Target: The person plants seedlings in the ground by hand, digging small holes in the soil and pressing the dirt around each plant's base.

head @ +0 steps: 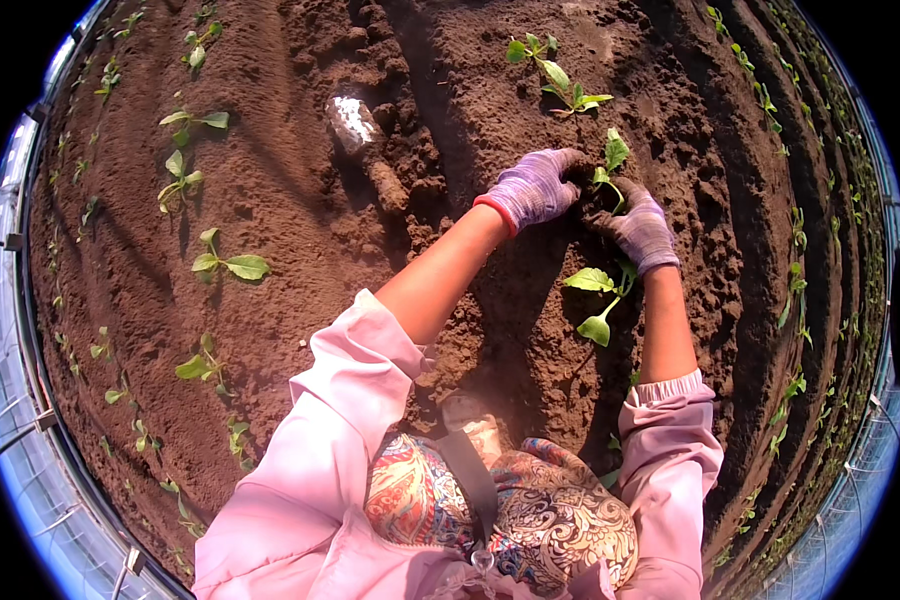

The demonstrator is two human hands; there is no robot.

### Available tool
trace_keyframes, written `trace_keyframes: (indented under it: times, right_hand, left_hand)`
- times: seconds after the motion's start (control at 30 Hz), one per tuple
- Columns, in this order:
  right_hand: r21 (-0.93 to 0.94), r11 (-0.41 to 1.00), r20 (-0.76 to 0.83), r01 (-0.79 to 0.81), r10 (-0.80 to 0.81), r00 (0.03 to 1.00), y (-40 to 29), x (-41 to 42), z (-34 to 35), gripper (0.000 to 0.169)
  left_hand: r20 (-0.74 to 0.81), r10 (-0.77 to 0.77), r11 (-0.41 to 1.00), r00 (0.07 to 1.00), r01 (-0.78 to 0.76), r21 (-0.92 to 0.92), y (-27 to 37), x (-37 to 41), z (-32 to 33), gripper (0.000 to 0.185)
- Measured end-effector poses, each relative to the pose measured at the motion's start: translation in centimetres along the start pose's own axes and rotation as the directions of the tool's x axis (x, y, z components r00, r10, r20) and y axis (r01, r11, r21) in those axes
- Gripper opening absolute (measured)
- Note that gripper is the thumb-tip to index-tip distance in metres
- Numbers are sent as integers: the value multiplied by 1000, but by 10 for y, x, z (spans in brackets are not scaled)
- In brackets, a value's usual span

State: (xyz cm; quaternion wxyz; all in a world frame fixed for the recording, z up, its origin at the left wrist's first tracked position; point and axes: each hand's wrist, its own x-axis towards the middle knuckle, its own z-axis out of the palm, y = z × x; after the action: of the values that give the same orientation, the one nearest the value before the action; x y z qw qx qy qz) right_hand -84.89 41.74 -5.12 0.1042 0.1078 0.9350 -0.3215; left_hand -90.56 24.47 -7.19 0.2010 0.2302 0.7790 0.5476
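My left hand (544, 186), in a soil-stained purple knit glove with a red cuff, rests on the soil just left of a leafy seedling (615, 152). On the seedling's right side, low by its stem, is my right hand (634, 225) in a matching glove. The seedling stands between the two hands; its base and several fingertips are hidden in shadow and soil. Nearer to me, a larger seedling (592, 281) spreads its leaves just below my right hand. A soil-caked hand trowel (354, 124) with a shiny blade lies on the ground to the left.
More seedlings (570, 94) grow farther up the same row. Other planted rows run along the left (229, 264) and the right (797, 285), with furrows between them. Metal framing with clear sheeting (15, 247) edges the soil at the far left and right.
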Motion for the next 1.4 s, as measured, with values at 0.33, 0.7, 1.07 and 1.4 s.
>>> trace_keyframes:
  times: [0.33, 0.7, 1.07, 1.4]
  right_hand:
    - [-97, 995, -72, -25, 18, 997, -1, -2, 8, 60]
    - [-74, 997, -126, 28, -37, 991, -19, -38, -33, 55]
    - [-216, 814, 465, 539, -400, 790, -101, -132, 165, 72]
    - [-325, 697, 789, 639, -173, 589, -92, -182, 207, 80]
  left_hand:
    - [-79, 95, 973, 992, -76, 217, 3, -11, 16, 38]
    - [-208, 98, 979, 973, -57, 196, 11, -55, -33, 58]
    - [-360, -346, 880, 866, 167, -445, 41, -229, -125, 31]
    - [-146, -473, 871, 869, 486, 72, 22, -326, -110, 40]
